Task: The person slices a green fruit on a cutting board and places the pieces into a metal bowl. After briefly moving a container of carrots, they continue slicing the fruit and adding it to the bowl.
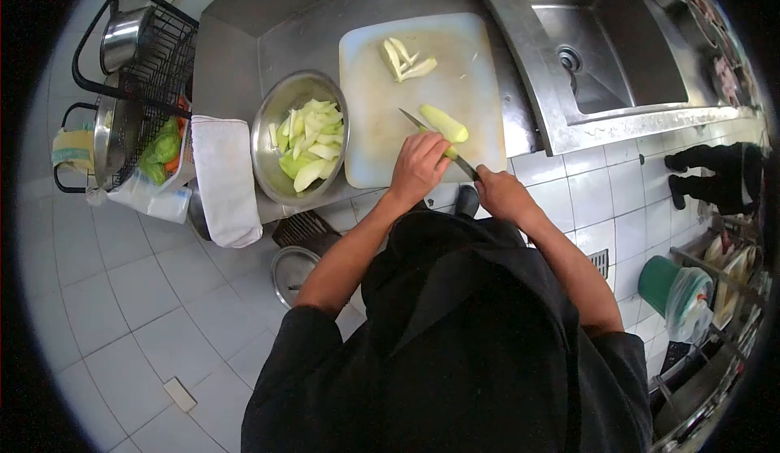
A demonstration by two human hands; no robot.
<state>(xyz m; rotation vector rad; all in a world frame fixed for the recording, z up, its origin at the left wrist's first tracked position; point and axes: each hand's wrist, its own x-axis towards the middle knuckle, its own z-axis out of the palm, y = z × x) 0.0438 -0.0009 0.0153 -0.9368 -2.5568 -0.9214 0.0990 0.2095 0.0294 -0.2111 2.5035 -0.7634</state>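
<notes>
My right hand (501,195) grips a kitchen knife (465,166) by its handle, low on the right of the cutting board. The blade slants up and left, passing by the fingers of my left hand (420,162). Those fingers are closed on a small pale green vegetable piece (451,152), mostly hidden under them. Just beyond the blade lies a larger peeled pale green vegetable piece (444,122). Several cut wedges (398,56) rest near the top of the white cutting board (366,87). Left of it, a steel bowl (266,112) holds many pale green slices (310,140).
A folded white cloth (223,177) hangs over the counter edge. At left is a black wire rack (162,55) with a steel pot (126,39). A steel sink (617,39) adjoins the board on the right. Another person's legs (715,173) show at far right, near a green bucket (656,282).
</notes>
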